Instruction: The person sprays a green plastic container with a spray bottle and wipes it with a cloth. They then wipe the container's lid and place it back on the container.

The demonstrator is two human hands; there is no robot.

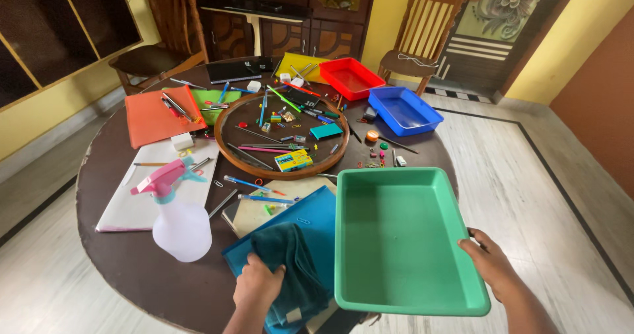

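While the right hand [492, 265] grips the green tray [403, 238] by its right rim, fingers closed, the tray hangs over the desk [125, 255] edge. The left hand [256, 284] clutches a teal cloth [290, 261] just left.

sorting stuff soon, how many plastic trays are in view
3: a green tray held by the right hand at the table's near edge, a blue tray far right, a red tray behind it.

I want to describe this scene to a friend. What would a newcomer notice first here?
First comes the big empty green tray, held at its right edge by the right hand over the table's near side. Beside it, the left hand presses a dark teal cloth onto a blue folder. Behind them, pens and small stationery litter the round wooden table.
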